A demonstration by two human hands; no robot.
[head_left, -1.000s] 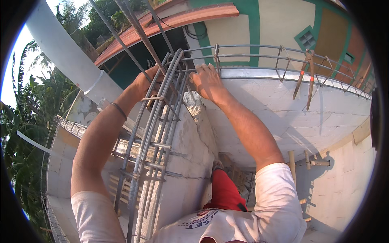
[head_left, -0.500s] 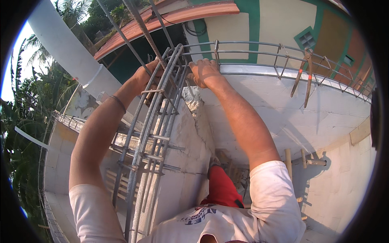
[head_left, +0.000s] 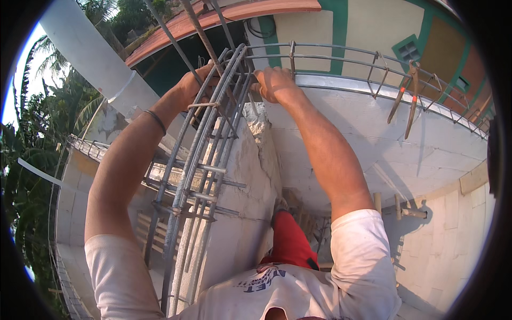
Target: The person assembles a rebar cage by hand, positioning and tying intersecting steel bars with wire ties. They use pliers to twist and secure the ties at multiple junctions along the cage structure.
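A long rebar cage (head_left: 184,189), steel bars bound by square stirrups, lies along the top of a pale block wall (head_left: 237,194). At its far end my left hand (head_left: 197,84) reaches in from the left side, fingers curled and partly hidden behind the bars. On the other side, my right hand (head_left: 276,85) is closed next to the corner where a second rebar cage (head_left: 333,57) runs off to the right. Whatever lies in the fingers of either hand is hidden. Rusty pincers (head_left: 413,104) with orange bands on the handles hang from the second cage.
Upright rebars (head_left: 200,29) rise past the cage's far end. A thick white pipe (head_left: 88,53) slants at the left. Broken, rough masonry (head_left: 257,125) shows at the wall corner. Short wooden pieces (head_left: 410,212) stick out of the right wall. My red-clad leg (head_left: 290,240) stands below, between the walls.
Both hands have shifted slightly up in the picture, staying at the cage corner. The right hand's fingers have turned a little. The pincers hang where they were.
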